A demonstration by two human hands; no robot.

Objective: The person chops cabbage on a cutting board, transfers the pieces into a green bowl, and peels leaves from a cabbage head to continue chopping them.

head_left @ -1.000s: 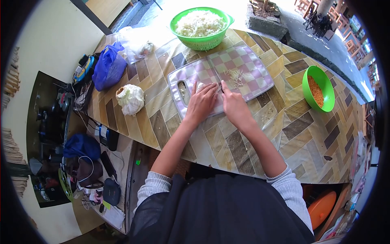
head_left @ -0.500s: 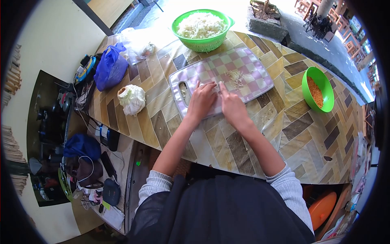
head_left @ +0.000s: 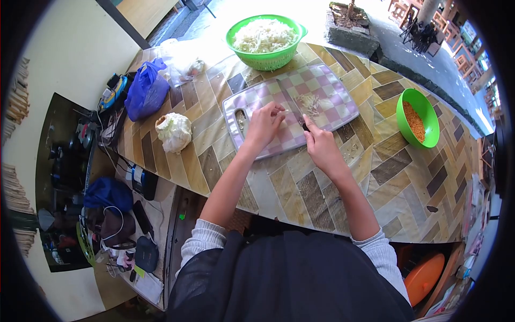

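Observation:
On the pink-and-white checked cutting board (head_left: 327, 86), my right hand (head_left: 322, 147) grips a knife (head_left: 305, 126) by its dark handle, with the index finger stretched along it. The thin blade points away from me and is hard to make out against the checks. To its left, my left hand (head_left: 263, 126) rests on the board with bent fingers closed together; what they hold, if anything, is too small to name. Shredded pale cabbage (head_left: 310, 103) lies on the board, right of the blade. A partly cut whitish cabbage (head_left: 174, 132) sits on the table left of the board.
A green colander (head_left: 265, 60) heaped with shreds stands behind the board. At the right is a green bowl (head_left: 431, 119) with orange crumbly food. A blue plastic bag (head_left: 146, 92) and a clear bag (head_left: 179, 64) lie at the back left of the patterned table (head_left: 289, 198).
My right hand has moved right and toward me, away from the left hand, so the knife handle now shows. My left fingers have drawn back slightly and curled.

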